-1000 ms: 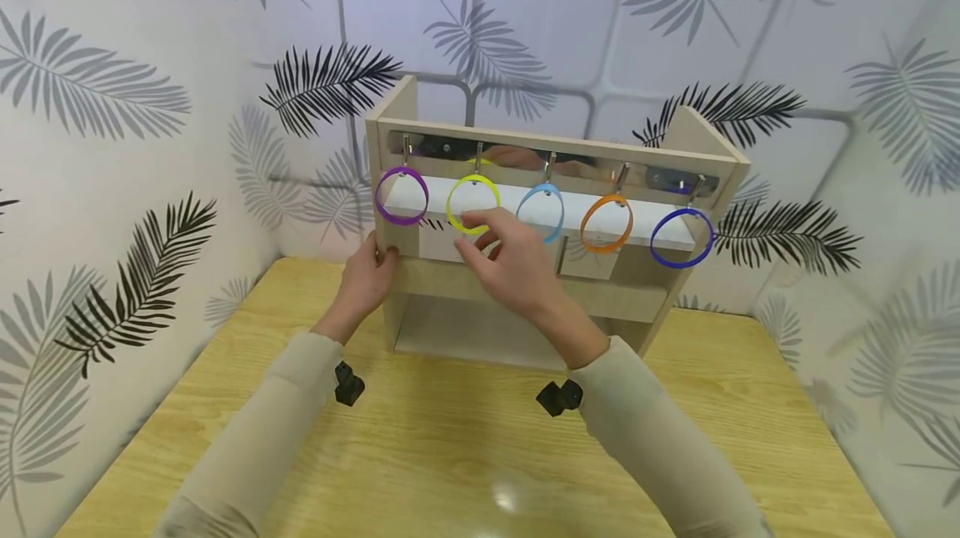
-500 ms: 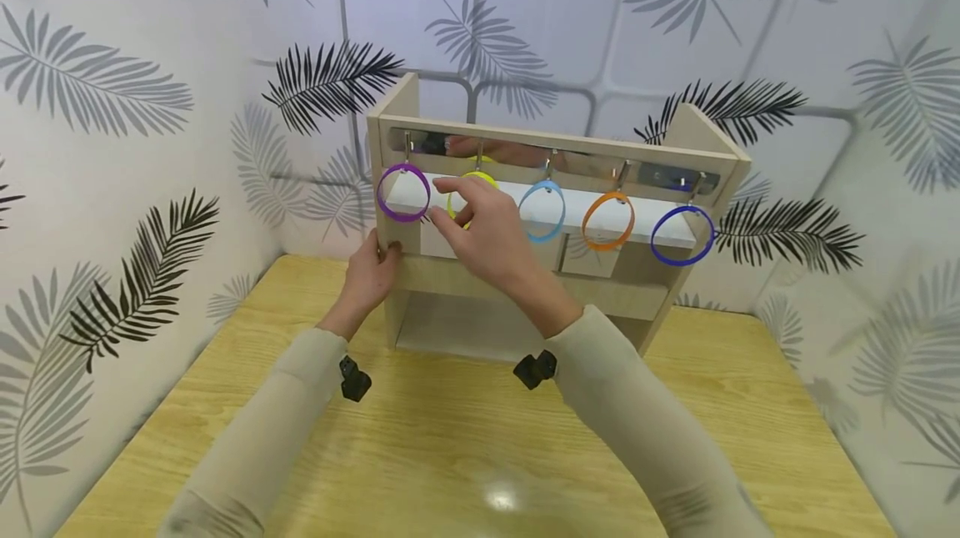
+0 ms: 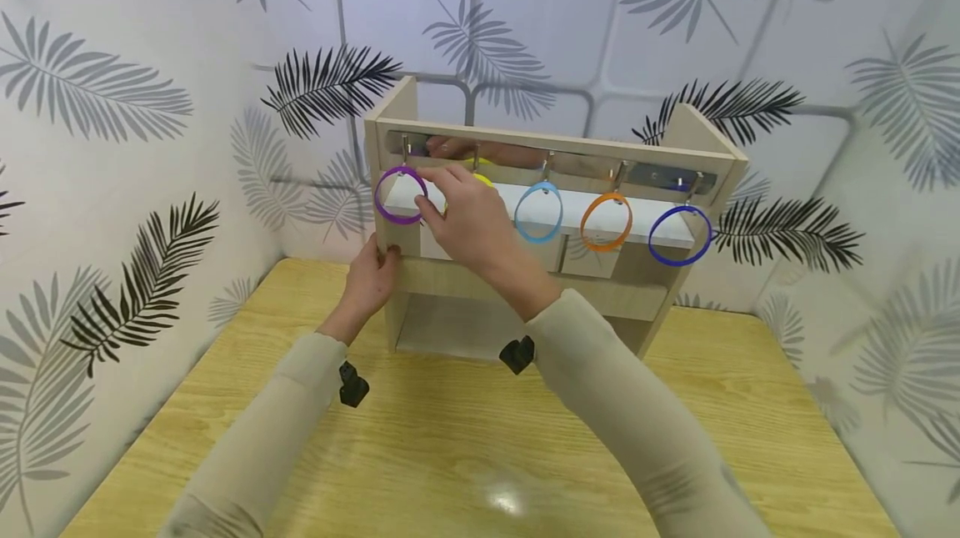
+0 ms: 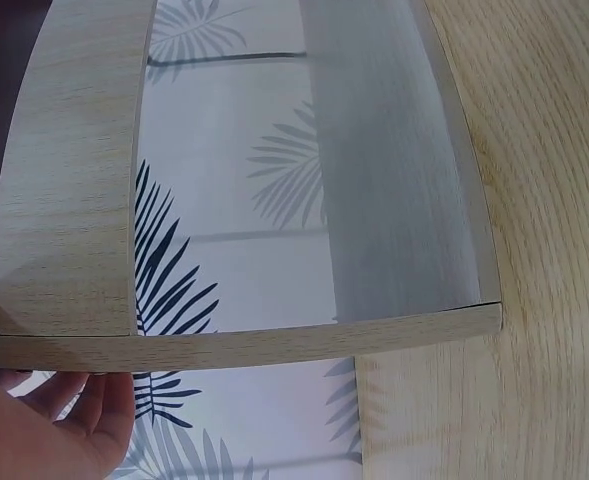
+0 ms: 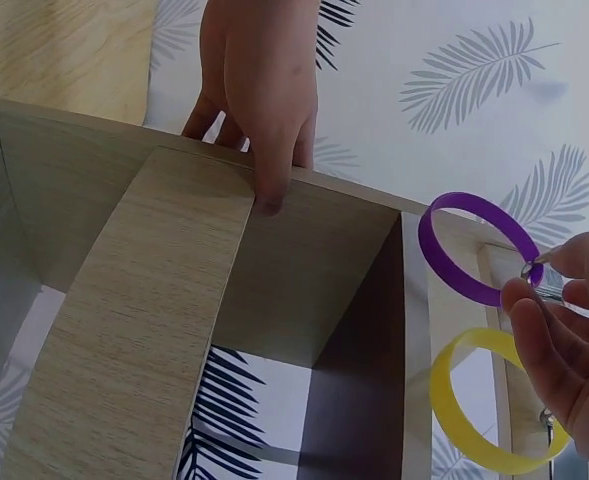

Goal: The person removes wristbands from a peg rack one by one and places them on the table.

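A small wooden shelf unit (image 3: 525, 292) carries a metal hook rail, with a coloured ring on each hook. My left hand (image 3: 371, 275) grips its left side panel, the thumb inside and the fingers outside, as the right wrist view shows. At the leftmost hook my right hand (image 3: 476, 221) has its thumb and index fingertips at the purple ring (image 5: 454, 268), pinching it near the hook. This ring still hangs there. Partly behind the right hand is the yellow ring (image 5: 464, 420). Farther right hang a light blue ring (image 3: 538, 213), an orange ring (image 3: 606, 223) and a dark blue ring (image 3: 680, 236).
The unit stands on a wood-grain table (image 3: 442, 438), near the back. Behind it and at both sides are walls covered with leaf-patterned paper (image 3: 525, 21). A white shelf board (image 3: 585, 203) lies behind the rings.
My right hand has moved left from the yellow ring to the purple one, and its fingers have closed in on it. The left hand stays on the side panel.
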Demonstrator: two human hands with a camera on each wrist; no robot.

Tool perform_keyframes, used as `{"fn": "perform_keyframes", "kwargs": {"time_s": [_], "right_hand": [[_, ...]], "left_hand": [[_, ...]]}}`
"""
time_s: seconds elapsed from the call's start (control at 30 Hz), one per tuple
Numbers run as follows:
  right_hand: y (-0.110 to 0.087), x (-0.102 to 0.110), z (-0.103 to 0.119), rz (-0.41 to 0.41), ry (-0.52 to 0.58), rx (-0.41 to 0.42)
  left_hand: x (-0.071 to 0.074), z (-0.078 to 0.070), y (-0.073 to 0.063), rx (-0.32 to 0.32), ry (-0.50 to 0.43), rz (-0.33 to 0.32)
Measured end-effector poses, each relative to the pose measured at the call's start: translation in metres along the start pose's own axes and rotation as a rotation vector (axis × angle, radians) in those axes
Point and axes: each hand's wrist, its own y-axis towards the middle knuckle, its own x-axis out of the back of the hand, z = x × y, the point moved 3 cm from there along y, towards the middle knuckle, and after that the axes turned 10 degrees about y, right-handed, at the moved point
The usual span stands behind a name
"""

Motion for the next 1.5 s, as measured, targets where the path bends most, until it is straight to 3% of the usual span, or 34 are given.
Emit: {"fn": "perform_keyframes", "kwargs": {"time_s": [0.27,0.53,0.87,1.5], "right_hand": [[0.006,-0.008,-0.001,0.013,-0.059,-0.007],[0.009,-0.012,-0.009,-0.014,0.013,-0.038],[0.008,-0.015,-0.010,0.008,0.039,-0.069],[0.003,-0.006,-0.005,-0.048,0.205,-0.057]], "left_hand": [[0.001,0.002,0.001,-0.019,0.006,-0.004],[0.000,0.001,0.001,-0.017,0.008,0.001],[-0.002,0.002,-0.001,-0.008,0.007,0.009],[-0.001,0.002,-0.003,0.009,-0.011,0.005]]}}
